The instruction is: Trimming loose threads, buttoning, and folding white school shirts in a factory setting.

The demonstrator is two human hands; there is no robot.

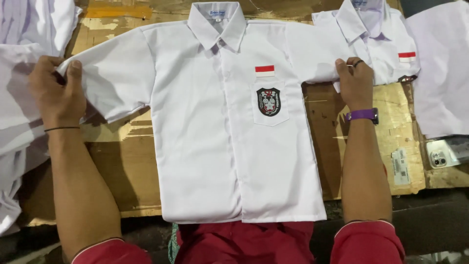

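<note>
White school shirt (215,146) flat on plywood board (122,161), collar away, hem toward person, left hand (56,90) pinching one sleeve cuff, right hand (355,83) fingers together pressing the other, second shirt (381,39) crowding right edge

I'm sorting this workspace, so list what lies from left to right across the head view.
Pile of white cloth → left hand gripping a sleeve → white shirt lying flat → right hand on the other sleeve → second white shirt → phone.
</note>
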